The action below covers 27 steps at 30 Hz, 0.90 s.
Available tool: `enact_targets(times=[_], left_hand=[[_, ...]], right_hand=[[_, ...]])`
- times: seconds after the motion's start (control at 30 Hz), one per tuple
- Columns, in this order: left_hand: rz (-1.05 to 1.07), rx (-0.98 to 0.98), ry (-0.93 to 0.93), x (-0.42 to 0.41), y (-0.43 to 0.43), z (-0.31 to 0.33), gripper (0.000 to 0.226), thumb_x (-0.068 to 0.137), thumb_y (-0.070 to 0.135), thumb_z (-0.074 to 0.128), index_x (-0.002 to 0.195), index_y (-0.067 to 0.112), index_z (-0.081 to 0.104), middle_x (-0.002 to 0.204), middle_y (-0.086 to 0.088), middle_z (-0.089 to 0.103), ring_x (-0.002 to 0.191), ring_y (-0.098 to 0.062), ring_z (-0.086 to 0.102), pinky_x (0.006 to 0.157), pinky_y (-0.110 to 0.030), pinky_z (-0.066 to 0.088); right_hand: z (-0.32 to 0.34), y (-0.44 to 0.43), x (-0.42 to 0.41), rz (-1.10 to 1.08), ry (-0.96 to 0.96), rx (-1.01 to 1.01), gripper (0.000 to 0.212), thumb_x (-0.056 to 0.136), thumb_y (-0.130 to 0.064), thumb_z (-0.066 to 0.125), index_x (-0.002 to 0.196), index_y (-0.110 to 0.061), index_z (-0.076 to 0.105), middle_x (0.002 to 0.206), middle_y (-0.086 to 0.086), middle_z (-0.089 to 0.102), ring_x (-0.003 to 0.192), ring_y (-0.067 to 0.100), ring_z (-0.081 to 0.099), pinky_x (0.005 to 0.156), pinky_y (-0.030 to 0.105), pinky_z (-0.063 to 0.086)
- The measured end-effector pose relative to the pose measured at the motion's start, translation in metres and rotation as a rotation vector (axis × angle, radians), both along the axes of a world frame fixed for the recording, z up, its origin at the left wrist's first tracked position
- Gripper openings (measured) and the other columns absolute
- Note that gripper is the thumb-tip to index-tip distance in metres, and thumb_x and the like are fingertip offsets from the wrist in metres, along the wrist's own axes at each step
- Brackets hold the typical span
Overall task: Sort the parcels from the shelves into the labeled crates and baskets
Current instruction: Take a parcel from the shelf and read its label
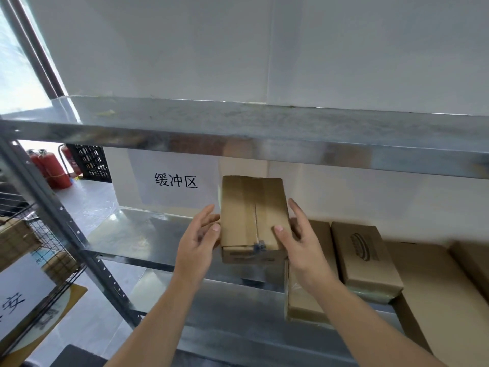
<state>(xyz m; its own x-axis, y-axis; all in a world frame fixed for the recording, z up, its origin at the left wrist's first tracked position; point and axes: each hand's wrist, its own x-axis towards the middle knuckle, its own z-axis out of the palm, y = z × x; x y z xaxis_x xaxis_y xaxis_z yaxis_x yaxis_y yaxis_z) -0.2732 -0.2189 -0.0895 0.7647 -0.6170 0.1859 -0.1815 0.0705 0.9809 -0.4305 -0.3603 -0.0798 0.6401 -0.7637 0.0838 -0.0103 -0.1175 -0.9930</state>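
Two hands held one cardboard parcel (251,215) between them, just above the metal shelf (148,234). The left hand (198,237) gripped its left side and the right hand (304,242) its right side, each thumb laid over the top. Right of the right hand, more brown parcels (366,256) lay on the shelf. Far left of the left hand stood a wire basket (50,234) with cardboard boxes (16,239) inside and a white label (23,287) at its front. Beyond the left hand, a black crate (91,162) sat on the floor; its contents I could not tell.
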Motion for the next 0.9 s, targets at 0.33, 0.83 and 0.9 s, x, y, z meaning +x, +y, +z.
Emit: enact_targets(times=[0.33,0.83,0.9], left_hand=[[-0.142,0.027,0.326,-0.014,0.019,-0.017,0.091,0.055,0.068,0.083,0.134,0.054,0.041,0.137,0.01,0.056,0.126,-0.018,0.055,0.103,-0.05,0.048],[0.2,0.053,0.063,-0.042,0.067,-0.019,0.072,0.069,0.057,0.07,0.135,0.059,0.04,0.131,0.03,0.05,0.123,-0.006,0.052,0.1,-0.039,0.05],[0.23,0.063,0.044,-0.046,0.077,-0.017,0.069,0.075,0.05,0.068,0.136,0.057,0.038,0.128,0.035,0.051,0.125,-0.006,0.052,0.102,-0.041,0.05]], right_hand=[[-0.017,-0.002,-0.011,0.036,-0.193,0.457,0.038,0.104,-0.015,0.053,0.124,-0.044,0.068,0.131,0.002,0.067,0.106,0.028,0.07,0.078,0.044,0.06],[-0.016,0.024,-0.006,0.248,0.161,0.002,0.046,0.102,-0.043,0.054,0.148,-0.042,0.048,0.142,-0.014,0.056,0.13,0.007,0.053,0.116,0.041,0.041],[-0.021,0.035,-0.002,0.28,0.123,0.009,0.044,0.099,-0.046,0.057,0.142,-0.054,0.049,0.133,-0.023,0.06,0.126,0.002,0.056,0.113,0.043,0.045]])
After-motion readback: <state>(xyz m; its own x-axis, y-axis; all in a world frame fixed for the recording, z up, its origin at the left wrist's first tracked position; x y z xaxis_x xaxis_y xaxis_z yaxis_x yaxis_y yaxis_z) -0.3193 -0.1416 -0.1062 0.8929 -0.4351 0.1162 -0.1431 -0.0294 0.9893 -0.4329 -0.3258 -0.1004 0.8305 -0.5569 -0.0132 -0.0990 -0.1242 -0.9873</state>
